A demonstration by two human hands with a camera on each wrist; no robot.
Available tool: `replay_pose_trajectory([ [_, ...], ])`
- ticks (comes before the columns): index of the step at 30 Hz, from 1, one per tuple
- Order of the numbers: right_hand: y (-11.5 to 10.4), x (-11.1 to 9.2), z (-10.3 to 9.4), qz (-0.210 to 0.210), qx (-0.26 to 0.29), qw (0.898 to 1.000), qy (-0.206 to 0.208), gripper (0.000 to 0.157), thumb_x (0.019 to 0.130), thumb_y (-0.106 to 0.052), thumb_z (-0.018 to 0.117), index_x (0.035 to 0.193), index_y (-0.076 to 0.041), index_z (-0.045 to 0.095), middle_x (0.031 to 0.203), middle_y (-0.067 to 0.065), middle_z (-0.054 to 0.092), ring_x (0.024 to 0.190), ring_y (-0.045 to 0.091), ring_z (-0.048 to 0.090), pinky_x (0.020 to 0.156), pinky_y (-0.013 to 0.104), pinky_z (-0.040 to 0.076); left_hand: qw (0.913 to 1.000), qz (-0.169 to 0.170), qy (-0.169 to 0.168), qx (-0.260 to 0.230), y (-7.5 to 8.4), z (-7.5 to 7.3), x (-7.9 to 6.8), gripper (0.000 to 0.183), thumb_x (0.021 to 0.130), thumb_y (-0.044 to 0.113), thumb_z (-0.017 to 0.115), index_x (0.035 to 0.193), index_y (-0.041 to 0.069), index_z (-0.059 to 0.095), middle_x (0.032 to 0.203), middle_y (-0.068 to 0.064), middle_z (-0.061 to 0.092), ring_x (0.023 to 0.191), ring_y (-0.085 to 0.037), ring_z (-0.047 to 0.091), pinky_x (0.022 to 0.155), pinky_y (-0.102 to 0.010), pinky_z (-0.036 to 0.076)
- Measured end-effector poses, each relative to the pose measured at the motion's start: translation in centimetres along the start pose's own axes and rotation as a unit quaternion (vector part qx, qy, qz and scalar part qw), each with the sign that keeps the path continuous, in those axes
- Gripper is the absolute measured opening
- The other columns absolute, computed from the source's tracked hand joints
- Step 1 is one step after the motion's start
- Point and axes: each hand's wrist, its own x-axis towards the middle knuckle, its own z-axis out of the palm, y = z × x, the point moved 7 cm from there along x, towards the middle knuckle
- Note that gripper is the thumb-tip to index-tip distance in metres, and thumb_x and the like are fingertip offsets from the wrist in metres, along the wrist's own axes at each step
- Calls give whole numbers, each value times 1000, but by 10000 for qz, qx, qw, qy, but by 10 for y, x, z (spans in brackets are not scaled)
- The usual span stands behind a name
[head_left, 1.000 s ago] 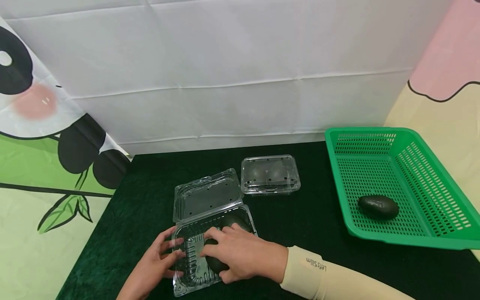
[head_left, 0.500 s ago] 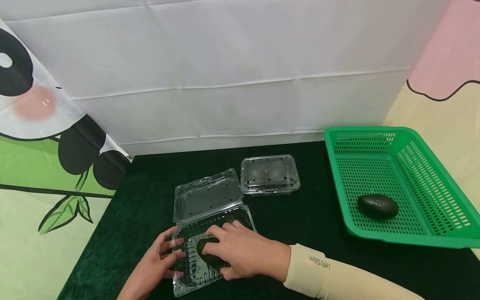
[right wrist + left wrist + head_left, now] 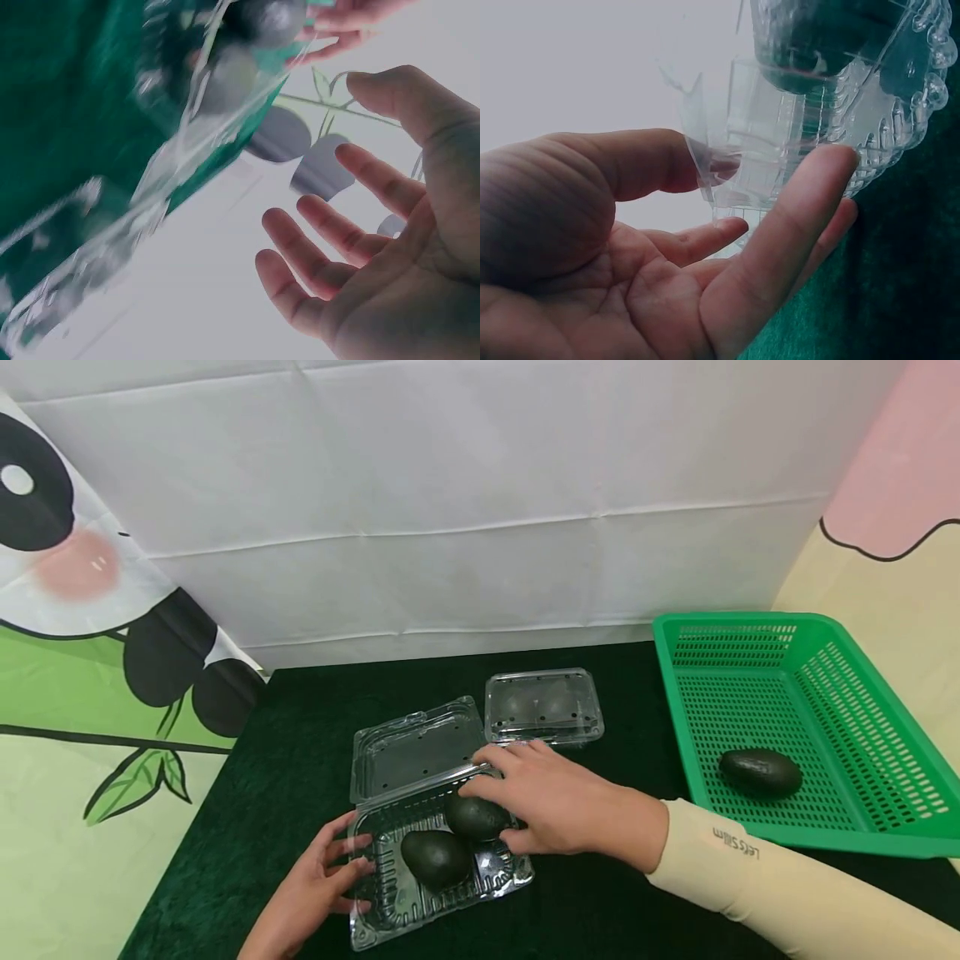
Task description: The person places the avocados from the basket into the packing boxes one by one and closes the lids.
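Note:
An open clear plastic clamshell box (image 3: 405, 906) lies on the dark green cloth, its lid (image 3: 420, 756) folded back. Two dark avocados sit in it: one (image 3: 437, 860) near the middle, the other (image 3: 477, 818) behind and to the right. My left hand (image 3: 318, 881) rests its spread, extended fingers against the box's left side; the left wrist view shows the fingers (image 3: 787, 232) right at the clear wall. Over the box's right rim is my right hand (image 3: 551, 797), its fingers loosely bent and holding nothing; the right wrist view shows them (image 3: 300, 255) spread apart.
A closed clear clamshell (image 3: 543, 706) with round dark shapes inside stands behind, near the white cloth wall (image 3: 480, 510). At the right, a green plastic basket (image 3: 750, 710) holds a single avocado (image 3: 761, 772).
My right hand has let go of the front avocado and moved up and right, uncovering both avocados. That avocado shifted left while gripped. The left hand stays at the box's left side.

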Motion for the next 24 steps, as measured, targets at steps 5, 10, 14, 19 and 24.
replay_pose_trajectory([
  [5, 24, -22, -18, 364, 16, 9990, 256, 63, 88, -36, 81, 145, -28, 56, 150, 5, 47, 128, 29, 52, 107, 53, 43, 10000, -33, -1, 37, -1, 0, 1, 67, 102, -2, 51, 160, 16, 22, 150, -34, 41, 113, -37, 64, 71, -53, 62],
  [10, 47, -41, -35, 702, -74, 9961, 531, 66, 85, -36, 85, 144, -26, 58, 151, 9, 48, 128, 31, 53, 106, 55, 43, 10000, -71, -2, 63, -1, 0, 4, 68, 102, -1, 52, 160, 16, 21, 150, -34, 40, 113, -38, 64, 71, -53, 62],
  [14, 64, -54, -47, 962, -164, 9927, 707, 66, 83, -34, 86, 143, -25, 60, 150, 11, 49, 127, 34, 54, 103, 57, 44, 10000, -62, 1, 66, -2, -1, 4, 69, 102, -1, 52, 160, 16, 21, 150, -34, 40, 113, -38, 64, 70, -53, 62],
  [19, 82, -70, -59, 1272, -277, 9883, 789, 67, 83, -32, 86, 144, -24, 59, 150, 13, 48, 127, 35, 52, 102, 61, 43, 10000, -53, -6, 46, -2, -1, 4, 68, 102, -1, 53, 160, 16, 21, 150, -34, 41, 113, -37, 63, 71, -53, 62],
  [24, 94, -85, -69, 1517, -287, 9848, 791, 68, 84, -30, 85, 145, -23, 58, 150, 15, 47, 128, 38, 51, 102, 68, 40, 10000, -49, -34, 13, -2, -1, 4, 68, 102, 0, 53, 160, 16, 22, 151, -33, 41, 112, -36, 63, 71, -53, 62],
])
